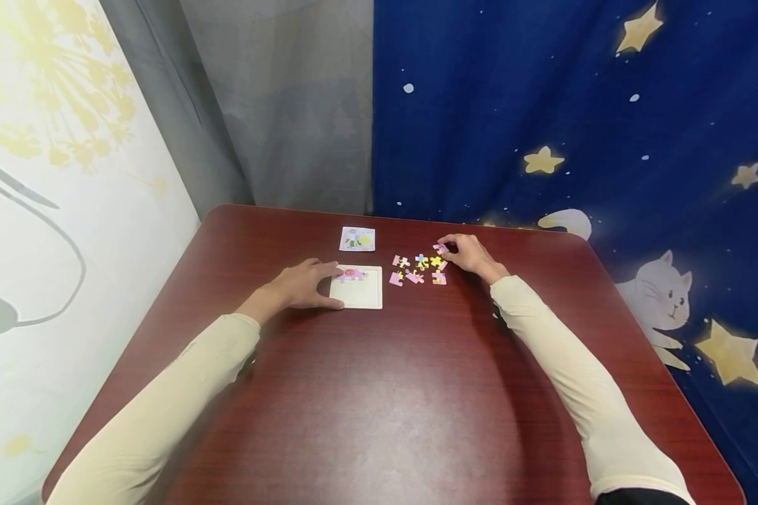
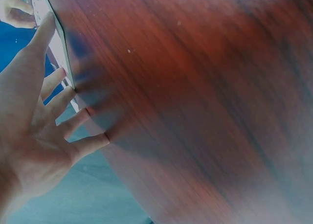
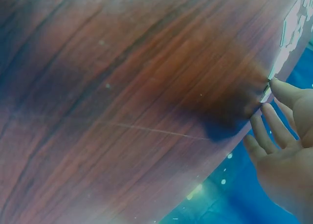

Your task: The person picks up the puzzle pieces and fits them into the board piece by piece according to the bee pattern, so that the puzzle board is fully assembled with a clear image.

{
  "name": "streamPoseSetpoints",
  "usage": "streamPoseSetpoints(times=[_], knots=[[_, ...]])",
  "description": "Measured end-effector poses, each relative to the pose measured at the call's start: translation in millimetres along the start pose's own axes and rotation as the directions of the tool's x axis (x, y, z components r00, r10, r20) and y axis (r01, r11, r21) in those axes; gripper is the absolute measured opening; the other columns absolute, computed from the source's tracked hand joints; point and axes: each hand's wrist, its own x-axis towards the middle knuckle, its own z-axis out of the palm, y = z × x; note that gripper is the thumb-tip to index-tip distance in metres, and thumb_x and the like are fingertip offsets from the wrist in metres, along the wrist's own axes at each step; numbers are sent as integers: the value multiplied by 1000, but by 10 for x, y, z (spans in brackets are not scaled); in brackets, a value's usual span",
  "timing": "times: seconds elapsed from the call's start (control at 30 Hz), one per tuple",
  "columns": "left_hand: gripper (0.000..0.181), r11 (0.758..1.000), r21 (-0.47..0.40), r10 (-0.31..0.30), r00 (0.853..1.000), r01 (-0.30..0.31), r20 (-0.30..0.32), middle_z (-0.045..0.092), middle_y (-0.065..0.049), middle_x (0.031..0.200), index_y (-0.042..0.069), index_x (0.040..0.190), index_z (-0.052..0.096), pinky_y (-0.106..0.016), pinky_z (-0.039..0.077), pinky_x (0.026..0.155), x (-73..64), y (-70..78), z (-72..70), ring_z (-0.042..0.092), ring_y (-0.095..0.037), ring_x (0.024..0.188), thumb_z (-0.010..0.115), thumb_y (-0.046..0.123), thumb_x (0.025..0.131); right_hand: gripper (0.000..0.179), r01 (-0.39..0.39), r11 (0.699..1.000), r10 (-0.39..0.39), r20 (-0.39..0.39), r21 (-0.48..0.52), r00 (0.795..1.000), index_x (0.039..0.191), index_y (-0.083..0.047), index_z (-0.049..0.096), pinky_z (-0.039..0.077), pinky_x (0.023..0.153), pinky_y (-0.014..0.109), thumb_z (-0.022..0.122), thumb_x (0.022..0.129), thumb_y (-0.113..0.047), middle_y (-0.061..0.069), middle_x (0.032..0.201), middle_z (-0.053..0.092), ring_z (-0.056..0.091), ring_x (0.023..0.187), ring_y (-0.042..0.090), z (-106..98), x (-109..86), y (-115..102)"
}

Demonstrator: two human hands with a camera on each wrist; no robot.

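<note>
My left hand rests at the left side of a white puzzle tray, its fingers spread and the thumb touching the lower left edge. Joined pink puzzle pieces lie along the top of the tray. At the far right of a loose group, my right hand pinches a pink puzzle piece between thumb and fingers, low over the table. Several loose pieces with yellow, pink and bee-like markings lie between the tray and this hand. In the right wrist view the thumb partly covers the pinched piece.
A small picture card with a bee and flowers lies behind the tray. The dark red wooden table has its back edge just beyond the card. A grey curtain and a blue starry curtain hang behind it.
</note>
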Motion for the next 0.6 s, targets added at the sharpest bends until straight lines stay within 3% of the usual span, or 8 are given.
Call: streamPoseSetpoints(times=[0.23, 0.6], knots=[[92, 1000, -5, -3, 1000, 3, -1, 44, -15, 160, 23, 158, 47, -67, 38, 109, -7, 11, -3, 37, -38, 148, 77, 68, 83, 37, 62, 998, -62, 15, -24, 998, 135, -3, 67, 45, 108, 52, 71, 98, -8, 22, 135, 66, 60, 127, 38, -3, 9, 30], [92, 1000, 4, 7, 1000, -7, -6, 44, -13, 160, 22, 157, 48, -67, 39, 109, -10, 17, -7, 37, -37, 148, 77, 68, 83, 33, 44, 999, -44, -8, -1, 999, 130, 0, 70, 47, 105, 49, 70, 100, -12, 22, 125, 68, 61, 116, 35, -18, -61, 37]])
